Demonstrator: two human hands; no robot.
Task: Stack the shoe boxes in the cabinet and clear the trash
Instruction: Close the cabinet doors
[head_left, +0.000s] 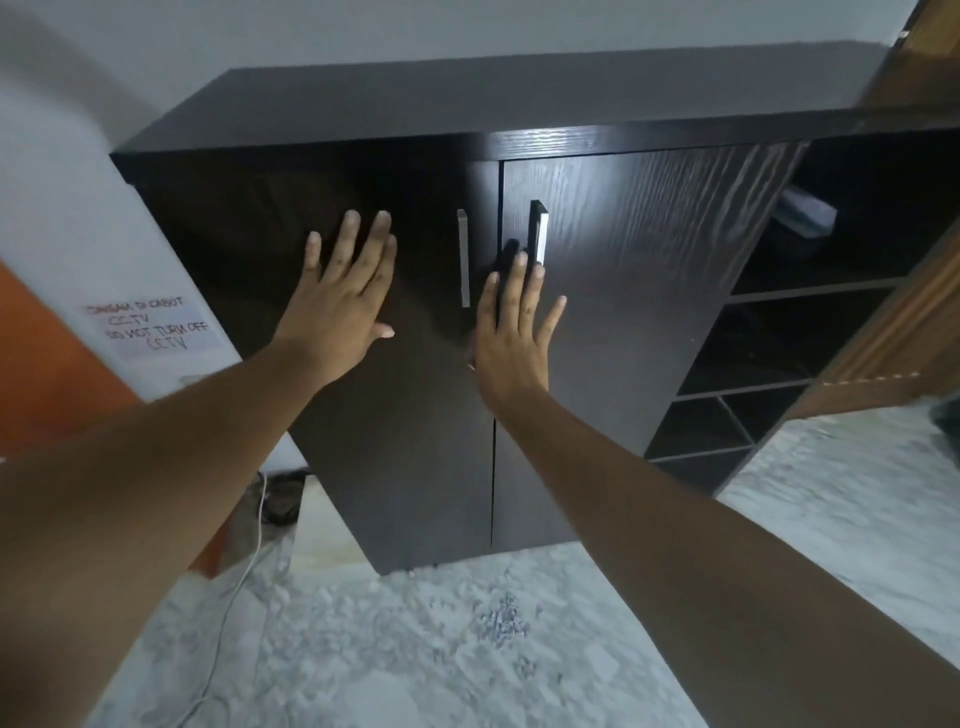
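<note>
Dark wood-grain cabinet (519, 104) - directly ahead of both hands, its two doors closed. The left hand (337, 301) lies flat on the left door (405, 441), fingers straight and spread, gripping nothing. The right hand (511, 338) is likewise flat with fingers extended, at the inner edge of the right door (649, 286), fingertips beside the right handle (540, 231), with the left handle (463, 260) between the two hands. Open shelves (810, 291) sit to the right of the right hand; a handwritten paper note (156, 325) on the wall is to the left of the left hand - a white cable (244, 566) trails on the marbled floor (415, 649) below it.
</note>
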